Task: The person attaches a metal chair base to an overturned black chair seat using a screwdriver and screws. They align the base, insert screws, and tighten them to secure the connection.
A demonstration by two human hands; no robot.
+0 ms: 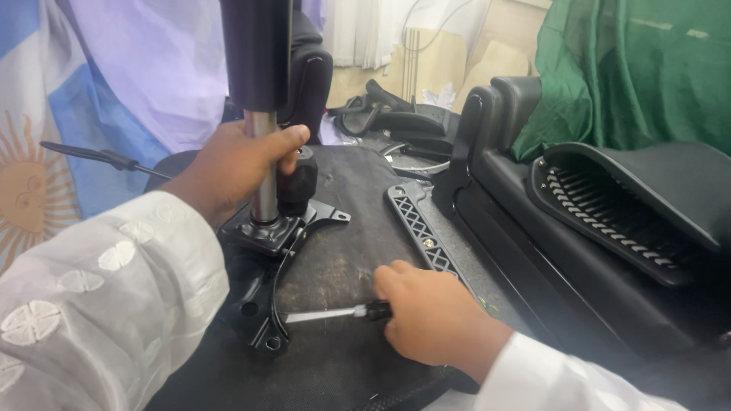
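Note:
My left hand (232, 164) is wrapped around a shiny metal gas-lift column (264, 179) that stands upright in a black mechanism plate (263, 232) on the underside of an office chair seat (343, 228). A black sleeve (255, 53) covers the column's upper part, and a black knob (297, 183) sits just right of my thumb. My right hand (430, 316) grips the black handle of a screwdriver (335, 312). Its metal shaft lies almost flat and points left toward a hole at the lower end of the black bracket (270, 339).
A black latticed armrest bracket (419, 224) is bolted along the seat's right edge. A black chair backrest with a ribbed slot (609, 205) lies to the right under green cloth (632, 68). More black chair parts (396, 122) lie behind. A thin black lever (91, 156) sticks out left.

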